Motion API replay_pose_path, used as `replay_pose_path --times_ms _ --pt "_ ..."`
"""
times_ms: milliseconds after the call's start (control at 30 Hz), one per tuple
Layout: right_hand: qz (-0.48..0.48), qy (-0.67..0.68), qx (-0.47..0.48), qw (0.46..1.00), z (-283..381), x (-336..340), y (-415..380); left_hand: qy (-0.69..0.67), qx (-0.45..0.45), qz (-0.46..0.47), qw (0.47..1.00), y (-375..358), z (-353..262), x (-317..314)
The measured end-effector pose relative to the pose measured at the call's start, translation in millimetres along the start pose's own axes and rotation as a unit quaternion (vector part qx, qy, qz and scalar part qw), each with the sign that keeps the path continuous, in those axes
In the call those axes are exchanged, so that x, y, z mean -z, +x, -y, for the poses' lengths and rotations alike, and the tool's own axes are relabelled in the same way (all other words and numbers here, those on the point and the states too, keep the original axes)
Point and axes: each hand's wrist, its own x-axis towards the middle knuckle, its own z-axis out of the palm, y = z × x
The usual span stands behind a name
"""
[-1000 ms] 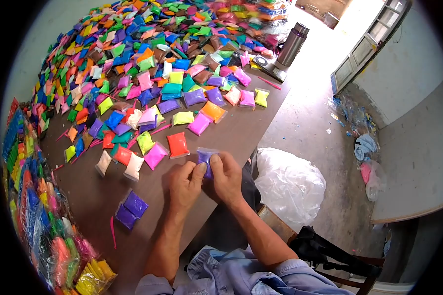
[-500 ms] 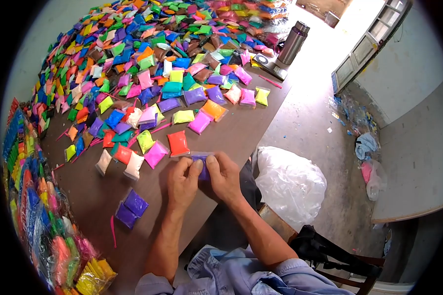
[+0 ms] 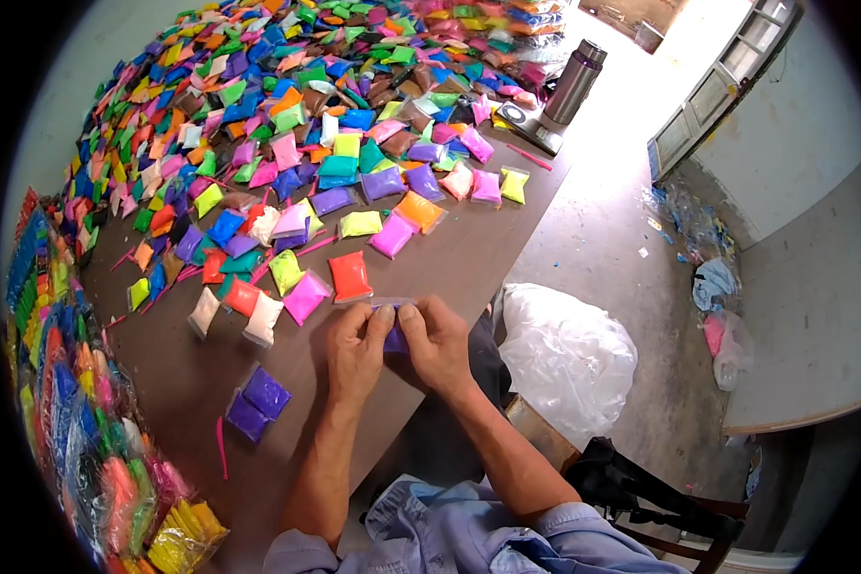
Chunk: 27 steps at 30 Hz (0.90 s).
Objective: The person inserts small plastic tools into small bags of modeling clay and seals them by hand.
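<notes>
Between my two hands is a small purple packet (image 3: 396, 337) with a clear upper edge, held near the table's front edge. My left hand (image 3: 356, 346) pinches its left side with thumb and fingers. On its right side my right hand (image 3: 434, 340) grips it the same way. Much of the packet is hidden by the fingers. A red packet (image 3: 350, 277) lies just beyond my left hand, with a pink packet (image 3: 305, 298) to its left. Two purple packets (image 3: 258, 402) lie together to the left of my forearms, beside a thin pink strip (image 3: 222, 448).
A large heap of colourful packets (image 3: 249, 105) covers the far part of the table (image 3: 478, 253). A metal flask (image 3: 574, 84) stands by a scale (image 3: 529, 126) at the back right. Bagged packets (image 3: 115, 478) line the left. A white plastic bag (image 3: 564, 359) sits right of the table.
My thumbs have come slightly closer together over the purple packet, and less of it shows between them. The view has shifted very slightly.
</notes>
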Motion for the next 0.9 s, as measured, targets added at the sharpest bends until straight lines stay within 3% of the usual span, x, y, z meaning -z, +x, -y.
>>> replay_pose_path --times_ms 233,300,500,800,900 --pt "0.026 -0.013 -0.029 0.999 -9 6 0 0.002 0.002 0.004 1.0 -1 0 -1" --pt "-0.018 -0.003 0.029 0.999 -11 4 0 0.001 0.005 0.02 1.0 0 -4 -1" --pt "-0.056 0.041 0.024 0.997 -16 -1 0 -0.019 0.018 0.06 0.998 0 -1 -2" --pt "0.006 -0.092 0.038 0.995 -5 2 3 0.027 -0.007 0.009 1.0 -3 3 0" --pt "-0.02 -0.055 0.028 0.998 0 1 2 0.02 -0.033 -0.011 0.999 -1 -4 -8"
